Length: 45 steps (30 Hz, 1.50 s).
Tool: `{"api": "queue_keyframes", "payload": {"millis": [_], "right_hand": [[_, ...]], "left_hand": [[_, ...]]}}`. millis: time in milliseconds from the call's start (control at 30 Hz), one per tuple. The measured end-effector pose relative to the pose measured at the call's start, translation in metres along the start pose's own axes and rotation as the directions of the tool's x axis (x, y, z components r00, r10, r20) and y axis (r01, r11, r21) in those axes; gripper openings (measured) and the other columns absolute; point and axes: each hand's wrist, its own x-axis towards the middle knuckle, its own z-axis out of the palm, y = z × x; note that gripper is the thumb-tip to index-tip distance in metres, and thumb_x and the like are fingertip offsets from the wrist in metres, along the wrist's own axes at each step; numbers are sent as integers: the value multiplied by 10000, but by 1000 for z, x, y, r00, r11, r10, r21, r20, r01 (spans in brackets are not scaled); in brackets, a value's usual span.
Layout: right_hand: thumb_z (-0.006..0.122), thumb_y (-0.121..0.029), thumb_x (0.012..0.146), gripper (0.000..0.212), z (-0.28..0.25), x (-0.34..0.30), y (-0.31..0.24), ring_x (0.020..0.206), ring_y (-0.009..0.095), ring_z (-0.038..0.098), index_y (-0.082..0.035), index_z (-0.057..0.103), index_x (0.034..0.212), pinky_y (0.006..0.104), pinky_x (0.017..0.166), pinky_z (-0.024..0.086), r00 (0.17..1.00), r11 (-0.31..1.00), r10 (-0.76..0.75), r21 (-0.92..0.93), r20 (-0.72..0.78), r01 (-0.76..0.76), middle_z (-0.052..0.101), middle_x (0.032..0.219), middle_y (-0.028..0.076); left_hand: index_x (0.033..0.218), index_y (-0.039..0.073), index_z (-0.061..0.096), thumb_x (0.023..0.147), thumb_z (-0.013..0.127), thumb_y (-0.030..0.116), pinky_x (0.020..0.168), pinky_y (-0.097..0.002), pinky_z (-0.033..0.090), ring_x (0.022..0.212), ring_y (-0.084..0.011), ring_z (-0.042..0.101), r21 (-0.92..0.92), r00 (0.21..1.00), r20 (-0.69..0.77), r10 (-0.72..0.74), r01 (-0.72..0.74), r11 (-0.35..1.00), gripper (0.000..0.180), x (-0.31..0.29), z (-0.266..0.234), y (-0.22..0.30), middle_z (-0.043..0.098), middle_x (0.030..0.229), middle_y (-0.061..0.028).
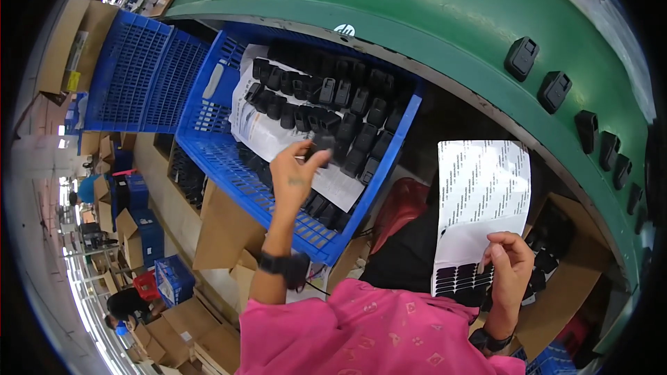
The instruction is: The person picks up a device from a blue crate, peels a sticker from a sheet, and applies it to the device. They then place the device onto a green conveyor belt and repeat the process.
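My left hand point(295, 173) reaches over a blue crate point(208, 94), its thumb and fingers closed on a small black plastic device point(323, 149), slightly blurred. Rows of similar black devices point(326, 90) stand below it on white paper point(267, 135) inside the crate. A white sheet point(481, 187) with a grey printed pattern lies over my lap, with dark labels point(462, 278) in rows at its near end. Beside these labels my right hand point(511, 271) has thumb and fingers pinched together; what is between them is too small to make out.
A green work surface point(431, 7) curves along the far and right side, with several black devices point(554, 90) spaced on it. Cardboard boxes point(563, 292) stand right and left of me. More blue crates point(128, 73) are at the left, and a person point(132, 305) is farther off.
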Motion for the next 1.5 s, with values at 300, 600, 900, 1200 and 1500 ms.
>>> {"api": "queue_keyframes", "payload": {"millis": [300, 600, 900, 1200, 1500], "right_hand": [[582, -22, 856, 144, -1, -14, -9, 663, 81, 537, 58, 605, 974, 208, 614, 430, 986, 989, -46, -143, -158, 24, 570, 758, 25], [616, 26, 793, 227, -16, -26, 24, 597, 110, 542, 41, 621, 1019, 220, 544, 427, 914, 772, -328, -625, -237, 115, 568, 732, 65], [678, -50, 776, 314, -35, -54, 38, 684, 240, 577, 18, 613, 1076, 312, 612, 489, 781, 604, -478, -796, -401, -39, 573, 871, 120], [603, -128, 724, 158, -20, -49, 70, 792, 262, 538, -1, 568, 812, 345, 695, 472, 770, 519, -484, -845, -415, -129, 522, 822, 117], [586, -112, 756, 128, -25, -53, 67, 784, 261, 542, 0, 540, 800, 357, 681, 468, 762, 610, -506, -792, -403, -14, 514, 820, 114]], "left_hand": [[756, -79, 598, 742, 699, 164, 681, -491, 463, 777, -462, 588, 485, 986, 141, 94, -151, 861, 264, 33, 33, -66, 604, 784, -278], [1173, 3, 555, 856, 627, 209, 669, -385, 467, 755, -311, 573, 19, 759, 77, 646, -649, 761, 385, 37, 79, 161, 557, 876, -161], [1119, 6, 480, 868, 554, 458, 760, -469, 480, 914, -388, 597, 264, 429, 279, 859, -894, 361, 523, 104, 200, 276, 616, 958, -221], [1243, -40, 430, 879, 508, 449, 776, -379, 483, 968, -269, 532, -566, 522, 617, 589, -225, 793, 615, -35, 99, 246, 504, 1127, -178], [1270, 12, 435, 810, 548, 153, 878, -327, 414, 1019, -220, 490, -367, 340, 903, 263, 291, 883, 494, -132, 128, 220, 502, 1119, -112]]}}
